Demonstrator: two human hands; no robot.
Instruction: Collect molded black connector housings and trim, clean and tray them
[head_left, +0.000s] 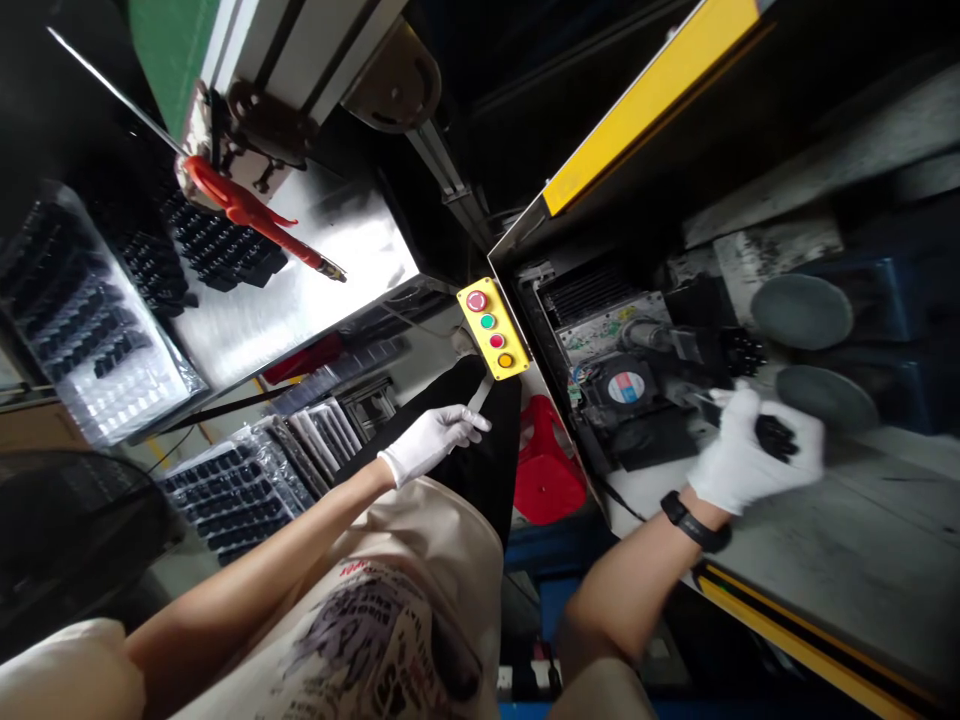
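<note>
So the black part point(774, 436) is a small, chunky dark piece with a knobbly edge, sitting in the gloved right hand point(754, 455), fingers wrapped round it, well off to the right of the yellow button box point(493, 328) and a bit lower. The pale strip point(478, 394) is thin, flat and greyish. It sticks up tilted from the left hand point(433, 438) fingertips, just below that box.

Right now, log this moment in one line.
left hand: gloved, open, empty | right hand: gloved, grips black part | nearby: yellow button box
</note>
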